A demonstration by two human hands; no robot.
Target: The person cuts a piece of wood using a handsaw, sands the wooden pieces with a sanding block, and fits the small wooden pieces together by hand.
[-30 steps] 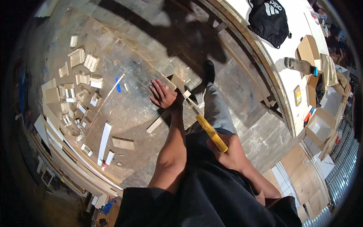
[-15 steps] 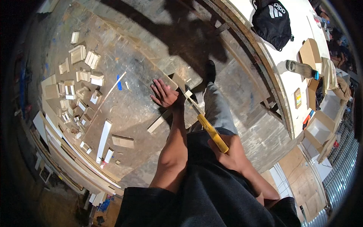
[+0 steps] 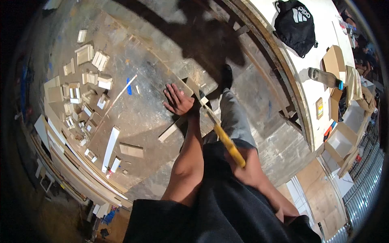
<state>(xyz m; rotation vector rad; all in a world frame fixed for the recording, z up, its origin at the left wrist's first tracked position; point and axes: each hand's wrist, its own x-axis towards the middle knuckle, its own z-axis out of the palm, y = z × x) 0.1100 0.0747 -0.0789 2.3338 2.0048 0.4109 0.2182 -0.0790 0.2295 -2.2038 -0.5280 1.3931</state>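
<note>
The left hand (image 3: 179, 100) lies palm down on the bench (image 3: 137, 113), close to the edge beside the legs, its fingers somewhat spread and pointing in over the top, pinching nothing. A wood strip (image 3: 169, 131) sticks out from under the left wrist, its bare end lying on the bench; the wrist hides the rest, so whether the palm bears on it cannot be told. The right hand (image 3: 247, 168) is wrapped round the yellow handle of a saw (image 3: 223, 137), held in front of the shirt (image 3: 210, 202), outside that same bench edge. The handle is a little blurred, and the blade slants away from it to the edge just beside the left hand. There a small pale block (image 3: 204, 101) shows next to the blade; whether it is the strip's other end, or touches the teeth, cannot be made out. Further in from the edge lie a thin stick (image 3: 117, 103), a scrap of blue tape (image 3: 129, 87) just beside it, a white strip (image 3: 110, 148), a short white piece (image 3: 116, 164) and a flat board (image 3: 131, 150). Many small wooden pieces (image 3: 87, 85) are scattered beyond the stick, well apart from both hands. Across the gap from the bench stands a white table (image 3: 302, 81), with a black bag (image 3: 296, 28) near its curved edge and a bottle (image 3: 324, 77) lying by an opened carton (image 3: 334, 58).
</note>
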